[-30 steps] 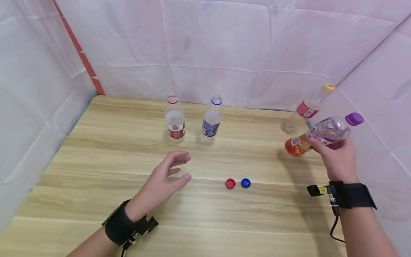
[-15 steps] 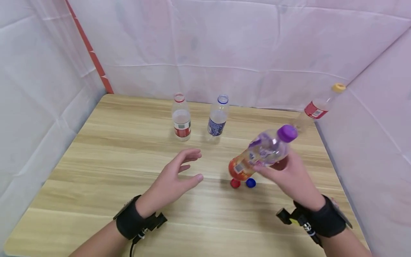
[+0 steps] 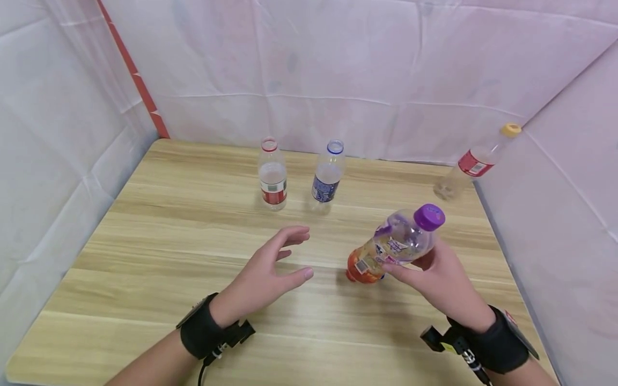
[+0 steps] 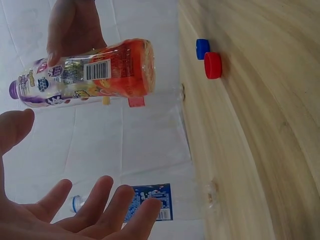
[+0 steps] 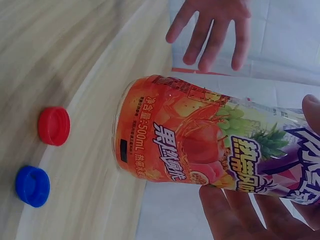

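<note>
My right hand (image 3: 441, 276) grips a clear juice bottle (image 3: 393, 246) with a purple cap and an orange fruit label. It hangs tilted above the table, its base apart from the wood in the left wrist view. A red cap (image 5: 54, 125) and a blue cap (image 5: 32, 186) lie on the table below it, mostly hidden by the bottle in the head view. To the left, my left hand (image 3: 265, 273) hovers with fingers spread and holds nothing. Beyond it stand two uncapped bottles: one with a red-and-white label (image 3: 273, 185), one with a blue label (image 3: 325, 185).
A yellow-capped bottle (image 3: 475, 163) with a red label stands at the table's back right corner. White sheeting (image 3: 338, 64) hangs behind the wooden table (image 3: 159, 236) and along both sides. Each wrist wears a black strap with a camera and cable.
My right hand has carried the purple-capped bottle left from the right edge and then slightly lower, over the caps. My left hand stays nearly still; the view has shifted a little.
</note>
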A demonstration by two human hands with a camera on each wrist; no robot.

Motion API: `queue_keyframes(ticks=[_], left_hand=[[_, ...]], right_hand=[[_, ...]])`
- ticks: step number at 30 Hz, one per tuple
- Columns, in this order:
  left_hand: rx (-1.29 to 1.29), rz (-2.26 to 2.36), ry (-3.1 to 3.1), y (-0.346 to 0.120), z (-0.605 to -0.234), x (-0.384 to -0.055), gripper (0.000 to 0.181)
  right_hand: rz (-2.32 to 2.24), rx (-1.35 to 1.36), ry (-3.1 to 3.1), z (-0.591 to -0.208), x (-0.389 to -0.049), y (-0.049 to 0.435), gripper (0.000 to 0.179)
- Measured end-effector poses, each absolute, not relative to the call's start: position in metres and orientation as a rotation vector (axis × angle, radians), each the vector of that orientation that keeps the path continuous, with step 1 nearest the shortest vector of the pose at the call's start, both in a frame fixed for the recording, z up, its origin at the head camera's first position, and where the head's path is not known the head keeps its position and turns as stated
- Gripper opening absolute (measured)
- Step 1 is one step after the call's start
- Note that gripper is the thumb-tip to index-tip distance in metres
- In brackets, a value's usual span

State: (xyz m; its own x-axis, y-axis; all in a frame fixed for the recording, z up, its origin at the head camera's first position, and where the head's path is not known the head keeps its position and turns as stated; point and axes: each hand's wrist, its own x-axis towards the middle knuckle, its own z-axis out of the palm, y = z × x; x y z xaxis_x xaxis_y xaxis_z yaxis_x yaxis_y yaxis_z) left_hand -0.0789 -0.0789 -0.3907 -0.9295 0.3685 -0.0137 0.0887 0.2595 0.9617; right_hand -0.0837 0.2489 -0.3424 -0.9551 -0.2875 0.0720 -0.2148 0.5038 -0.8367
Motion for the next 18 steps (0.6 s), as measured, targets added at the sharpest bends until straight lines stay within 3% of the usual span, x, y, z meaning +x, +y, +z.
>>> queue_keyframes(ticks=[8, 18], left_hand=[[0.426, 1.724, 2.258, -0.075, -0.393, -0.077, 0.063], [0.412, 1.720, 2.229, -0.075, -0.393, -0.073, 0.064]], right_hand=[[-1.501, -0.490, 2.618, -0.344, -0.060, 0.244, 0.072], [-1.459, -0.384, 2.663, -0.346, -0.002, 0.248, 0.084]])
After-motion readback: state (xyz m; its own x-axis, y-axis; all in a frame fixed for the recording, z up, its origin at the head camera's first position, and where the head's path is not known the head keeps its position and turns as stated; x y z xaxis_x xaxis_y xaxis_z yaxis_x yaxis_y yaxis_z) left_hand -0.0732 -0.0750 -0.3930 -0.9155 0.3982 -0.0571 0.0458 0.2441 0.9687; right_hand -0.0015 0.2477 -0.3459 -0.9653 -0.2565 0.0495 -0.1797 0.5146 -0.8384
